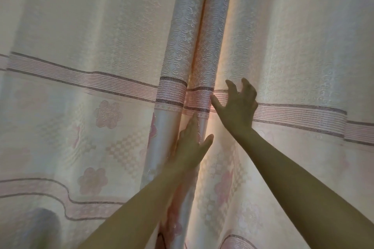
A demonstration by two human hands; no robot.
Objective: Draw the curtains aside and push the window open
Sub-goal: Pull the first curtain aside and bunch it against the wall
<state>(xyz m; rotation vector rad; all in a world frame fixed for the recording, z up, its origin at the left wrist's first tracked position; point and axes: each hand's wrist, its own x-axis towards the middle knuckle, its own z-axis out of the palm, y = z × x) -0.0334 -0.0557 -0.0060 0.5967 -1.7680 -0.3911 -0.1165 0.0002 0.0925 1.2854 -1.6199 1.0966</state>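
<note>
Pale, soft curtains (121,66) are hanging closed, likely light and yielding. The left hand (190,147) is sliding flat into the centre seam; the right hand (236,105), fingers spread, is gripping nothing.

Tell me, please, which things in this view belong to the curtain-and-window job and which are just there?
Belongs to the job:
- left curtain
- right curtain
- left hand, at the central seam
- right hand, spread open on the right curtain

Just there:
- dark rounded shape at bottom left, too blurred to identify

The window is hidden.
</note>
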